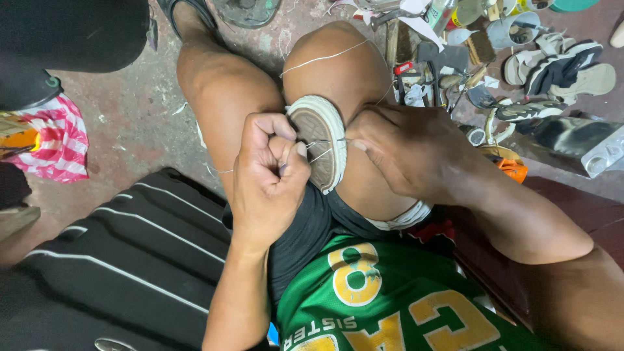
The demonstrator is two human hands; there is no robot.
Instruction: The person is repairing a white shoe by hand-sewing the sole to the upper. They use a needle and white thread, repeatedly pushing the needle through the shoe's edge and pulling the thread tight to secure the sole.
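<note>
One shoe (pixel 320 140), rubber sole up, sits wedged between the person's two bare knees. Left of the shoe, the left hand (pixel 270 172) is fisted tight on a thin white thread (pixel 325 58) that runs over the knee. Right of it, the right hand (pixel 403 149) pinches a slim metal needle (pixel 328 140) at the sole's pale rim. Beyond the shoe, loose sandals (pixel 565 68) and tools litter the concrete floor (pixel 130 123); a black striped bag (pixel 123 253) lies nearer.

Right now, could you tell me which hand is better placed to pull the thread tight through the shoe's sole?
The left hand, probably: its grip is already closed on the white thread beside the shoe. The right hand is busy with the needle tool at the sole's edge.
</note>
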